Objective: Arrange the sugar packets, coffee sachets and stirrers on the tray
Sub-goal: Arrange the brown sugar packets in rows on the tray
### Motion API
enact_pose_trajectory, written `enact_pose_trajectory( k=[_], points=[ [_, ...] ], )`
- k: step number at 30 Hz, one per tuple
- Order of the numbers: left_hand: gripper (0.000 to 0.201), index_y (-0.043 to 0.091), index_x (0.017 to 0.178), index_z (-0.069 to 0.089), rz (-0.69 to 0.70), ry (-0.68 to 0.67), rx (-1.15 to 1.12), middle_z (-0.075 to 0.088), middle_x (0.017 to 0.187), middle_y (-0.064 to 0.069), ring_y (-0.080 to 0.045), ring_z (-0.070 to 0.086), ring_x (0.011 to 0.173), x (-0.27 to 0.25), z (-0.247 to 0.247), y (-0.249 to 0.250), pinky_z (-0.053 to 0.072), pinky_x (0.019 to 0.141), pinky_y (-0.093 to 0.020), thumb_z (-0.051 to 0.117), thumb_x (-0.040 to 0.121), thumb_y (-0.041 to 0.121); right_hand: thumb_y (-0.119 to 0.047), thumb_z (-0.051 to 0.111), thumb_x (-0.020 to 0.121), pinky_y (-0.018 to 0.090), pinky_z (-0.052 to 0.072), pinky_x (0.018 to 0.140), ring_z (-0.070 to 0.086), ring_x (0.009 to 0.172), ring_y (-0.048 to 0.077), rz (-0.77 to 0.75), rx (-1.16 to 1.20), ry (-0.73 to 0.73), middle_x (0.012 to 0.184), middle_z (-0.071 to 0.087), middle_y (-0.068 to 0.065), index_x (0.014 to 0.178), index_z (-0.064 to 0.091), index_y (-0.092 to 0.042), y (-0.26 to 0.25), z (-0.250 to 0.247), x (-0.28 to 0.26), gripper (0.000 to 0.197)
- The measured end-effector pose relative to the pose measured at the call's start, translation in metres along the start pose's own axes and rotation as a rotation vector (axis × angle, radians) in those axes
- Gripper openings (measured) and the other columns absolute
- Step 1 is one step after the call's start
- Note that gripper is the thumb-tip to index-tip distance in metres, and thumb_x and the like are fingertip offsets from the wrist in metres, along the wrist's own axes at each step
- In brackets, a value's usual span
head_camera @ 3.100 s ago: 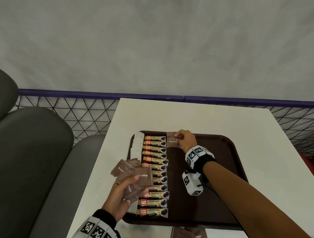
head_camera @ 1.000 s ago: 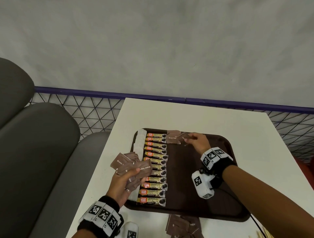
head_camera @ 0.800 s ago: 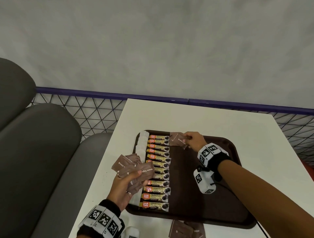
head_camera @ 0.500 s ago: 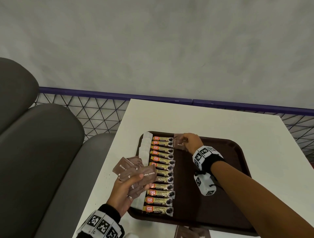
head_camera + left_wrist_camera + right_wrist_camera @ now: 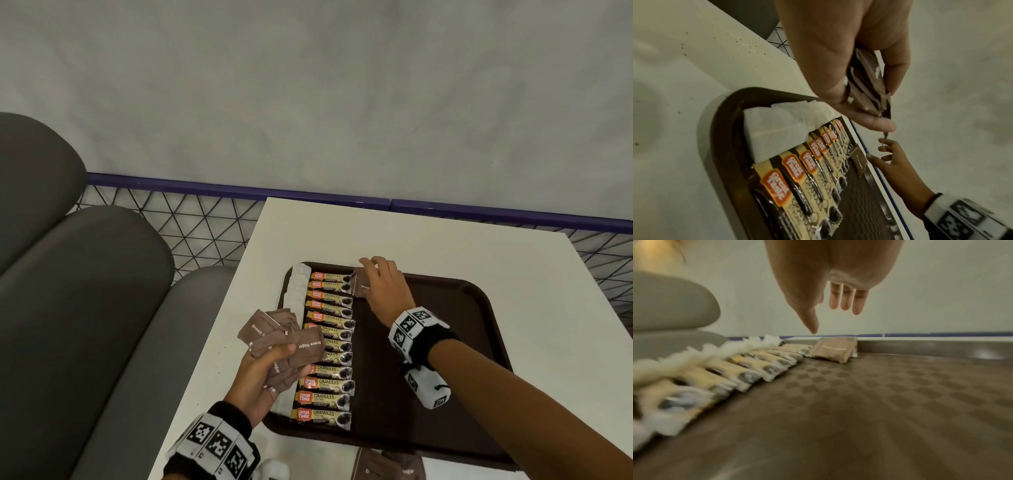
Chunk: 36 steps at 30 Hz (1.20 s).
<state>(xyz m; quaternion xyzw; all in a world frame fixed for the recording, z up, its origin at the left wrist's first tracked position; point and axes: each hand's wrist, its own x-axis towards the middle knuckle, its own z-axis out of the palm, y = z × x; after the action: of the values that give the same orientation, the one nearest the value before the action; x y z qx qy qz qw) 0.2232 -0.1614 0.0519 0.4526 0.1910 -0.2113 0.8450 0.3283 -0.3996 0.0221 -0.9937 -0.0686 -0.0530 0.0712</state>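
Note:
A brown tray [image 5: 445, 377] lies on the white table. Down its left side run a column of white sugar packets [image 5: 297, 291] and a column of coffee sachets [image 5: 329, 346]. One brown sugar packet [image 5: 360, 286] lies at the far end, right beside the top sachets. My right hand [image 5: 368, 270] hovers over it with straight fingers [image 5: 838, 305]; in the right wrist view they stand just above the packet [image 5: 833, 351], holding nothing. My left hand [image 5: 270, 373] grips a fan of several brown sugar packets [image 5: 274, 332] above the tray's left edge. No stirrers are in view.
More brown sugar packets [image 5: 387, 469] lie on the table in front of the tray. A grey padded seat [image 5: 85, 291] stands to the left. A mesh barrier with a purple rail [image 5: 205, 226] runs behind the table. The tray's right half is bare.
My right hand moved from right of the lone brown packet to directly over it, nudging it against the sachets. The left hand keeps its bundle in the same place.

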Motion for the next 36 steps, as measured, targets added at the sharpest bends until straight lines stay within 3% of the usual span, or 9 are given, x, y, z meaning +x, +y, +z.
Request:
enact_pose_trajectory(
  k=[3, 7, 11, 16, 19, 24, 27, 31, 36],
  points=[
    [0.025, 0.007, 0.103, 0.062, -0.002, -0.002, -0.016, 0.072, 0.097, -0.019, -0.030, 0.071, 0.081, -0.002, 0.004, -0.004, 0.060, 0.064, -0.036, 0.055, 0.083, -0.007, -0.023, 0.051, 0.091, 0.029, 0.035, 0.101, 0.038, 0.121, 0.020, -0.018, 0.258, 0.050, 0.132, 0.043, 0.005, 0.131, 0.041, -0.015, -0.012, -0.007, -0.020, 0.042],
    [0.025, 0.007, 0.104, 0.061, 0.013, -0.006, -0.009, 0.070, 0.102, -0.021, -0.032, 0.071, 0.085, -0.006, 0.013, -0.008, 0.060, 0.064, -0.035, 0.056, 0.084, -0.007, -0.040, 0.043, 0.094, 0.027, 0.037, 0.099, 0.039, 0.114, 0.012, -0.008, 0.555, -0.131, 0.118, 0.049, 0.001, 0.120, 0.051, -0.014, -0.031, -0.018, -0.052, 0.037],
    [0.023, 0.006, 0.102, 0.062, 0.041, -0.011, -0.035, 0.070, 0.103, -0.022, -0.032, 0.071, 0.086, -0.011, 0.021, -0.010, 0.059, 0.072, -0.037, 0.056, 0.084, -0.005, -0.067, 0.032, 0.081, 0.022, 0.037, 0.078, 0.046, 0.089, 0.011, 0.037, 0.790, -0.301, 0.089, 0.051, -0.005, 0.088, 0.055, -0.025, -0.042, -0.021, -0.074, 0.048],
    [0.025, 0.004, 0.107, 0.062, 0.045, -0.019, -0.038, 0.069, 0.107, -0.022, -0.032, 0.070, 0.089, -0.015, 0.030, -0.014, 0.056, 0.079, -0.039, 0.058, 0.084, -0.003, -0.030, 0.053, 0.091, 0.023, 0.042, 0.074, 0.050, 0.078, 0.011, 0.119, 1.107, -0.566, 0.085, 0.054, -0.001, 0.088, 0.052, -0.014, -0.050, -0.022, -0.086, 0.017],
    [0.031, 0.003, 0.113, 0.059, 0.041, -0.012, -0.032, 0.068, 0.109, -0.022, -0.032, 0.069, 0.091, -0.015, 0.031, -0.017, 0.057, 0.075, -0.039, 0.059, 0.083, -0.002, -0.009, 0.058, 0.088, 0.015, 0.046, 0.063, 0.054, 0.071, 0.007, 0.212, 1.292, -0.468, 0.080, 0.055, -0.002, 0.079, 0.048, -0.015, -0.052, -0.028, -0.084, 0.015],
    [0.025, 0.009, 0.106, 0.061, 0.015, 0.009, -0.076, 0.070, 0.102, -0.020, -0.032, 0.070, 0.090, -0.015, 0.023, -0.017, 0.057, 0.074, -0.042, 0.057, 0.084, -0.002, 0.006, 0.057, 0.083, 0.023, 0.054, 0.063, 0.063, 0.079, 0.021, 0.469, 1.553, -0.259, 0.090, 0.062, 0.011, 0.074, 0.046, -0.009, -0.039, -0.038, -0.076, 0.021],
    [0.023, 0.008, 0.104, 0.060, -0.010, -0.021, -0.098, 0.066, 0.107, -0.022, -0.035, 0.066, 0.097, -0.016, 0.017, -0.015, 0.059, 0.072, -0.040, 0.055, 0.083, -0.002, 0.007, 0.054, 0.084, 0.024, 0.052, 0.055, 0.063, 0.068, 0.022, 0.561, 1.504, -0.140, 0.084, 0.062, 0.012, 0.073, 0.045, -0.010, -0.024, -0.039, -0.069, 0.021],
    [0.035, 0.008, 0.109, 0.058, -0.033, -0.057, -0.092, 0.061, 0.115, -0.026, -0.038, 0.058, 0.109, -0.017, 0.011, -0.011, 0.055, 0.079, -0.043, 0.059, 0.074, 0.002, 0.000, 0.058, 0.082, 0.016, 0.039, 0.044, 0.050, 0.055, 0.012, 0.636, 1.132, -0.045, 0.068, 0.055, 0.002, 0.069, 0.047, -0.015, 0.003, -0.032, -0.056, 0.022],
    [0.043, 0.005, 0.117, 0.055, -0.055, -0.043, -0.057, 0.061, 0.118, -0.029, -0.039, 0.059, 0.106, -0.013, 0.003, -0.009, 0.058, 0.073, -0.041, 0.057, 0.075, 0.005, 0.001, 0.060, 0.079, 0.031, 0.047, 0.067, 0.056, 0.072, 0.019, 0.666, 0.967, -0.067, 0.080, 0.063, 0.007, 0.068, 0.059, -0.022, 0.025, -0.024, -0.030, 0.025]
  ],
)
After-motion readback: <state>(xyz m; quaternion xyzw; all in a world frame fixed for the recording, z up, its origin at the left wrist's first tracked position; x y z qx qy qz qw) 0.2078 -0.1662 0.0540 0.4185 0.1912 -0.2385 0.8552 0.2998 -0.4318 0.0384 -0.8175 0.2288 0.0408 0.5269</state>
